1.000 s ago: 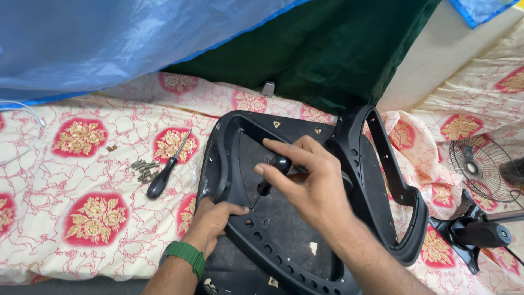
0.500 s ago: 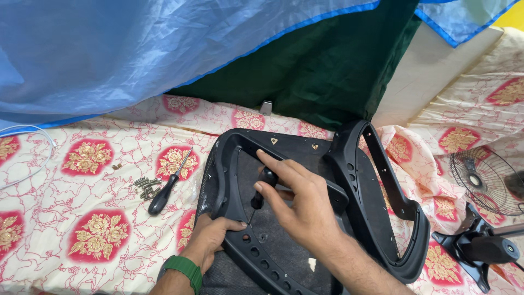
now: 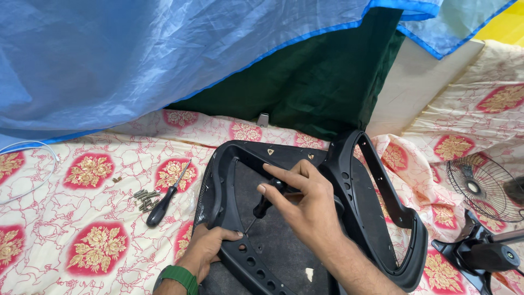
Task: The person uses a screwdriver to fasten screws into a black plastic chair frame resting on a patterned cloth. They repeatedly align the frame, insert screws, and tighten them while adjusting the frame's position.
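Head view showed my left hand (image 3: 206,252) nearest me, fingers curled down together over the edge of the black plastic chair frame (image 3: 240,164), thumb lying along the rim; a green band sat on that wrist, and the forearm was cut off by the lower edge. Just right of it, my right hand (image 3: 305,210) was closed on the black handle of a screwdriver (image 3: 261,207), thumb and forefinger stretched out along it, the other fingers folded behind where I could not make them out. The thin shaft slanted down-left, its tip at a hole in the frame just beside my left thumb; whether it sat in a screw I could not tell. Left of my hands, well apart, a second screwdriver (image 3: 165,198) lay on the flowered sheet (image 3: 93,246) beside a small heap of screws (image 3: 144,198). Right of my right hand, a curved black armrest piece (image 3: 382,202) leaned against the frame. Farther right, a fan (image 3: 483,188) was cut off by the edge.
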